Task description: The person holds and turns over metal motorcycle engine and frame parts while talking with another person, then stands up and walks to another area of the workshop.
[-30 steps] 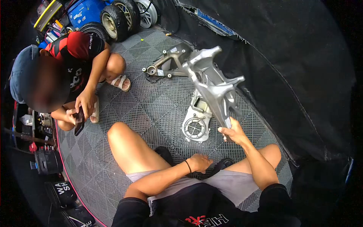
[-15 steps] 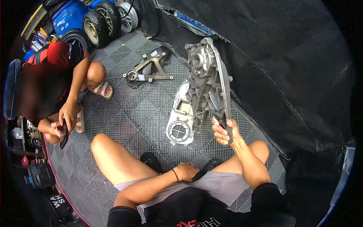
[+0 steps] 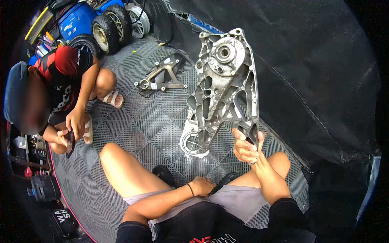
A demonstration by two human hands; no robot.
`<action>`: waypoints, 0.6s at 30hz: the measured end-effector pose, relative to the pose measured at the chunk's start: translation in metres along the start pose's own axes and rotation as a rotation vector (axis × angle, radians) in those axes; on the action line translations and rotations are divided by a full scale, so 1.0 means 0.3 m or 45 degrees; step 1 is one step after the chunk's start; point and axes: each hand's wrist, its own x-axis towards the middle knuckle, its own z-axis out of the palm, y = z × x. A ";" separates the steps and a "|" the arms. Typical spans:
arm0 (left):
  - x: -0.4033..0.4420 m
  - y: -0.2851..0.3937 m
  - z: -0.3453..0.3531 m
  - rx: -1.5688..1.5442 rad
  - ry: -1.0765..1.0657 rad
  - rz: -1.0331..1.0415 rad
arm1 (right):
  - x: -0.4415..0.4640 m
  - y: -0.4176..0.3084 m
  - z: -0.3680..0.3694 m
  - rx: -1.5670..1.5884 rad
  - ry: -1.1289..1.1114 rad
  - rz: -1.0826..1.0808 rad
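In the head view, the metal casting [image 3: 217, 94] is held up above the floor mat [image 3: 129, 127], its boss and ribbed side shown to the camera. It is gripped near the end of its lower right leg by the right hand [image 3: 248, 146], the fingers closed around one side and the thumb set on the other. By the left hand [image 3: 202, 186], laid between the thighs with its fingers loosely bent, nothing is seen to be held; the palm is hidden. The silver cover [image 3: 189, 132] is partly masked by the casting. Farther off, a metal bracket [image 3: 174, 81] is seen lying down.

The casting is judged stiff and fairly heavy, top-heavy in this one-handed hold, and possibly slippery if oily. A steadier hold would be given by the ribbed outer edge, with both hands spread apart.
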 end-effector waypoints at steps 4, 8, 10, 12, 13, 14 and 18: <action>0.013 0.001 0.036 0.014 0.138 0.035 | 0.003 0.007 0.003 0.045 -0.095 -0.001; 0.033 0.019 0.037 -0.060 0.226 0.061 | -0.005 0.012 0.005 0.067 -0.084 -0.028; 0.042 0.021 0.036 -0.119 0.296 0.111 | -0.009 0.008 0.003 0.071 -0.101 -0.019; 0.059 0.026 0.035 -0.229 0.310 0.138 | -0.011 0.001 0.002 0.090 -0.135 -0.011; 0.060 0.027 0.038 -0.285 0.312 0.151 | -0.012 0.002 -0.001 0.110 -0.152 -0.010; 0.064 0.026 0.048 -0.322 0.327 0.154 | -0.013 0.000 -0.004 0.126 -0.169 -0.010; 0.102 0.011 0.067 -0.489 0.341 0.160 | -0.013 -0.008 0.001 0.117 -0.195 -0.003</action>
